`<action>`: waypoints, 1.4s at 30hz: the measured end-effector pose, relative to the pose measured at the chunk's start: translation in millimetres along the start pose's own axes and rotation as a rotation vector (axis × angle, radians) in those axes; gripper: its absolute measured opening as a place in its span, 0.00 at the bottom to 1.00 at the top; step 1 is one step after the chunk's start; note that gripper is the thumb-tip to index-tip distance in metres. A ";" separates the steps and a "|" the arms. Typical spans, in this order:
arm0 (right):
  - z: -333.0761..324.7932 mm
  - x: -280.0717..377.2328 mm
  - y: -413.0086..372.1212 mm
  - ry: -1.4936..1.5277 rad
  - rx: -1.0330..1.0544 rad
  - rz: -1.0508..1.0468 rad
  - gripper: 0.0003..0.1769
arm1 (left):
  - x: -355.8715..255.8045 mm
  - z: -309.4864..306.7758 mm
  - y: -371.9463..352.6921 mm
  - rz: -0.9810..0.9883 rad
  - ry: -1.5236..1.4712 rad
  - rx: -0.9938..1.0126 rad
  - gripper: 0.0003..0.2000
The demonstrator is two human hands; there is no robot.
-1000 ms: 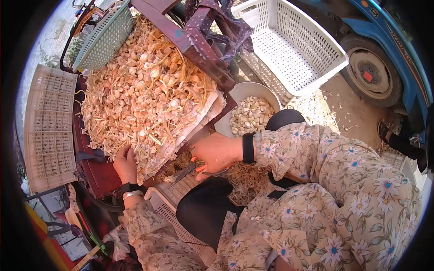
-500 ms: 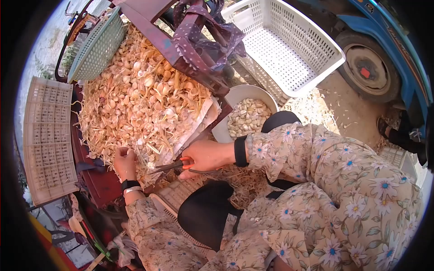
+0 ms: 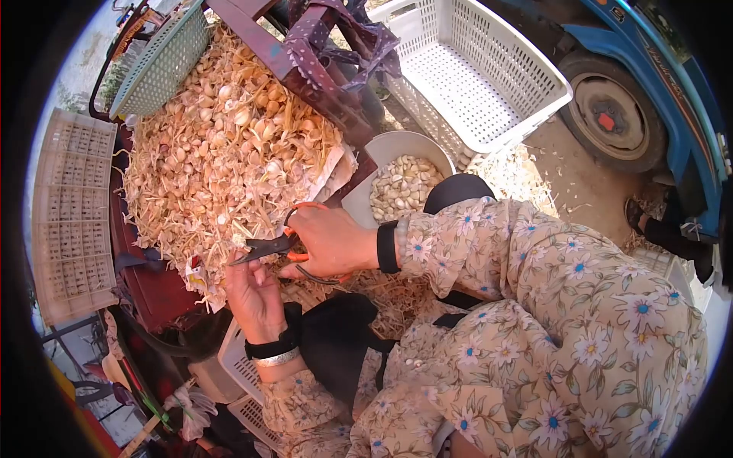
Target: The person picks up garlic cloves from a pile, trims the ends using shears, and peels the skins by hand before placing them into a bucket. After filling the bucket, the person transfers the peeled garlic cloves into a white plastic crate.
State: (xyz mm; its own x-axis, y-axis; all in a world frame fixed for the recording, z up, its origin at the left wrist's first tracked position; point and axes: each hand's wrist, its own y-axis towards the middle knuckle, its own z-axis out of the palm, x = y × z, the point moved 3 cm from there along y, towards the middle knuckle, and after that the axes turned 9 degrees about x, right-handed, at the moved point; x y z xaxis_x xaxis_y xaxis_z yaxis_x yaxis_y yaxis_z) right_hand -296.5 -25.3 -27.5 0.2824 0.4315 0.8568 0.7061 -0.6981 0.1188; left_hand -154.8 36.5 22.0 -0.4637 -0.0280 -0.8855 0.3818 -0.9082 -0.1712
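Observation:
My right hand [image 3: 330, 243] is wrapped round orange-handled scissors [image 3: 269, 247], whose dark blades point left. Just under the blades is my left hand [image 3: 256, 302], palm turned up and fingers curled at the blade tips; what it holds, if anything, is too small to make out. Beyond both hands a big heap of garlic cloves and dry skins [image 3: 221, 145] lies on a dark red table [image 3: 153, 294]. A pale bowl [image 3: 359, 200] to the right of the heap holds peeled cloves [image 3: 403, 183].
A white perforated crate [image 3: 527, 126] stands at the upper right, near a blue vehicle [image 3: 691, 160] with a wheel. A green basket [image 3: 156, 72] leans at the heap's upper left, a pale crate [image 3: 74, 217] at the far left. Another person's dark-clothed leg [image 3: 676, 240] shows at the right edge.
My left hand has moved right and toward me, turning palm up beneath the blades. The scissors, still in my right hand, have moved slightly up and left, and their blades are apart. The view has shifted.

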 end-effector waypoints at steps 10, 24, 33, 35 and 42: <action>13.7 -0.3 3.7 0.049 0.148 -0.047 0.32 | -6.2 -12.2 -10.9 0.010 -0.043 0.015 0.08; 18.7 5.0 -6.8 0.219 0.441 -0.039 0.34 | -55.0 -98.5 -94.6 -0.201 0.903 -0.297 0.02; 4.8 3.6 -9.1 0.212 0.524 0.031 0.35 | -84.8 -239.5 -79.7 -0.472 2.375 -0.043 0.05; -2.7 8.1 -8.0 0.192 0.395 -0.033 0.34 | -86.2 -179.0 -19.8 -0.085 2.014 -0.164 0.05; -3.1 -3.4 8.2 0.318 0.311 0.037 0.32 | -51.1 -60.9 164.4 0.058 1.298 -0.037 0.11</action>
State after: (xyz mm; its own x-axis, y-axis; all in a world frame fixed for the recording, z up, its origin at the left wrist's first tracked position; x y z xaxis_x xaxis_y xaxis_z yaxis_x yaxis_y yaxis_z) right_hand -293.6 -34.3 -27.8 0.1317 0.1780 0.9752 0.8749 -0.4833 -0.0300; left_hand -19.6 -86.0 12.8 0.6537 0.3746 -0.6576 0.4067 -0.9066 -0.1122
